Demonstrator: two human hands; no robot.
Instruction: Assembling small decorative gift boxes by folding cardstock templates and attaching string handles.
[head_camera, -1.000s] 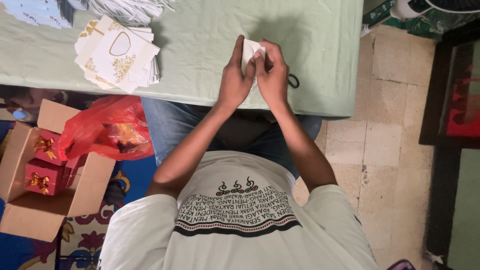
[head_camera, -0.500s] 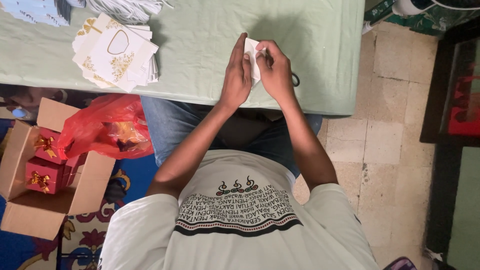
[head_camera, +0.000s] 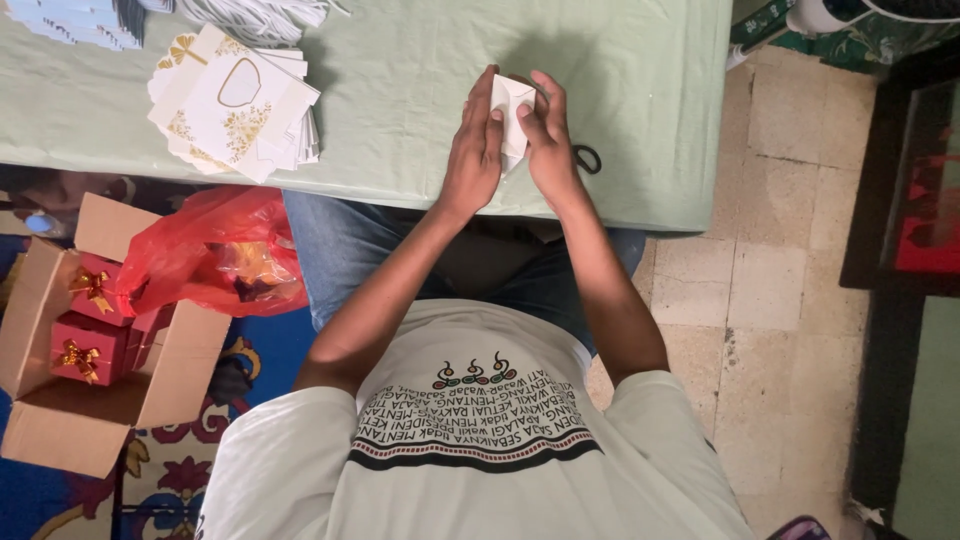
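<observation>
Both hands are drawing closer together than a second ago, left hand (head_camera: 475, 150) and right hand (head_camera: 548, 145) pinching a half-folded white card (head_camera: 512, 112), flat card stack (head_camera: 238, 105) waiting, red boxes (head_camera: 95, 320) finished.

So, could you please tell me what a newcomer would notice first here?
Both hands, left hand and right hand, hold a small white folded card over the pale green table. A stack of gold-patterned white cards lies at its left, and a red plastic bag sits below.

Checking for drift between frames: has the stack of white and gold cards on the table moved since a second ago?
No. The stack of white and gold cards lies at the same spot by the near edge of the green table.
</observation>
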